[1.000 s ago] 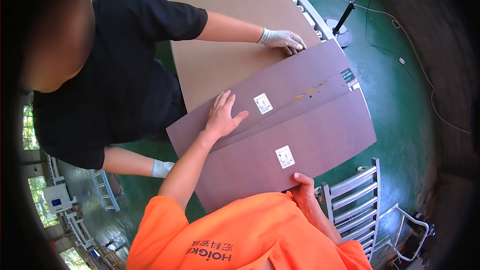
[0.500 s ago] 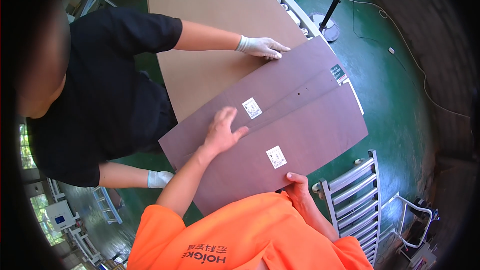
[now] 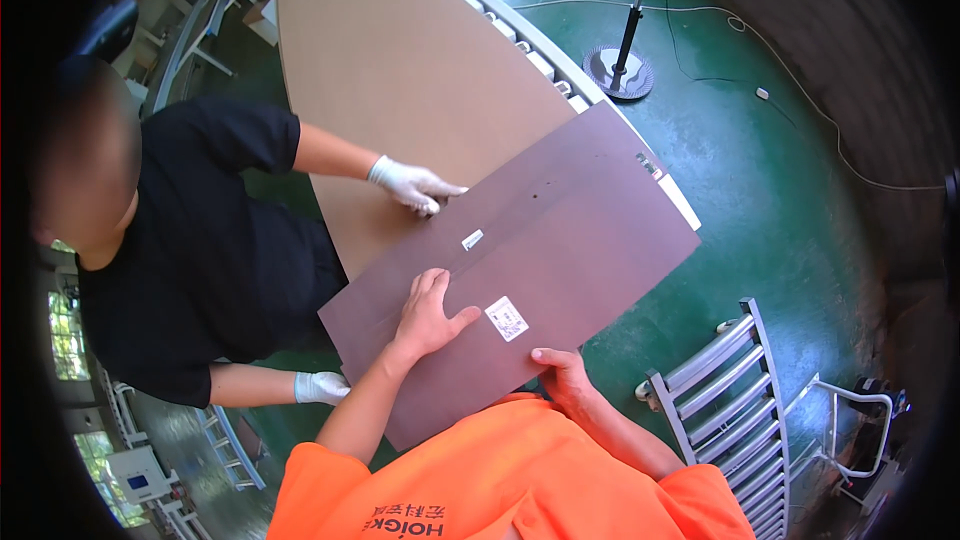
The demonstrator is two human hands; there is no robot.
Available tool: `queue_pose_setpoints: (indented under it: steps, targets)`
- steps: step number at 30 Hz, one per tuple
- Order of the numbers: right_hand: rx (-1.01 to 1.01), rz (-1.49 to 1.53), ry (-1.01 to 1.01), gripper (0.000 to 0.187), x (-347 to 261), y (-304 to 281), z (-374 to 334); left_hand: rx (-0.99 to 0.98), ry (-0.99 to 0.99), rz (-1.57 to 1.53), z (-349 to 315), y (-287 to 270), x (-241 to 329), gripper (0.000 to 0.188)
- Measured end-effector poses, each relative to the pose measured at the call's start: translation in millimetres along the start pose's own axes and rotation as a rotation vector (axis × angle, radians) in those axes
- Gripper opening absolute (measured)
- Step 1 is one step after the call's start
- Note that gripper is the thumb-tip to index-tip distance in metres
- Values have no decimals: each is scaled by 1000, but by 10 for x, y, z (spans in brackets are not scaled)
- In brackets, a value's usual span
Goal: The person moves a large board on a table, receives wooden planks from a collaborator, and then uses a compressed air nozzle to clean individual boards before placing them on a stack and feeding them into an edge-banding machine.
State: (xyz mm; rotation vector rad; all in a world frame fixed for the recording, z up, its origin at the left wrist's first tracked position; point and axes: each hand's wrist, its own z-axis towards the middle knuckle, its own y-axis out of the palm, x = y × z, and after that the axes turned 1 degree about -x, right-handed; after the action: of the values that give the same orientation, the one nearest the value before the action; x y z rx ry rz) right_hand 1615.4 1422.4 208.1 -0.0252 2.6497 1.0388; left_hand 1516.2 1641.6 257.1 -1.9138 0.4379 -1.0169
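Two flat purplish-brown panels lie overlapped in front of me. The near panel (image 3: 590,250) carries a square white label (image 3: 507,319) and covers part of the far panel (image 3: 565,152), whose own white label (image 3: 472,240) shows only in part. My left hand (image 3: 428,320) lies on the near panel with fingers spread, close to the overlap. At the near edge my right hand (image 3: 563,376) grips the near panel, thumb on top and fingers hidden beneath. A co-worker's gloved hand (image 3: 412,185) is at the far panel's far edge; the other glove (image 3: 322,387) is by the panels' left end.
Large tan boards (image 3: 400,60) lie on a roller conveyor (image 3: 530,58) beyond the panels. A metal roller section (image 3: 715,380) stands at my right. A fan stand (image 3: 620,75) and a cable (image 3: 800,90) are on the green floor. The co-worker in black (image 3: 210,250) stands left.
The near panel has slid away from me over the far one, hiding most of its label. My left hand now rests on the near panel. The co-worker's upper glove has shifted left along the edge.
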Motion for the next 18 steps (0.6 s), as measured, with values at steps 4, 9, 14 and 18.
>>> queue_pose_setpoints:
  steps: [4, 9, 14, 18]
  targets:
    - [-49, -23, 55, 52, 19, 70, 157, 38, -39, 63, 13, 43, -59, 79]
    - [-109, -272, 89, 54, 51, 184, 326, 115, -76, 52, 21, 27, -264, 77]
    - [-202, -594, 54, 55, 70, 287, 502, 187, -52, 83, 54, -39, -469, 74]
    - [-292, -814, 123, 66, 44, 445, 619, 347, -17, 209, 31, -77, -569, 69]
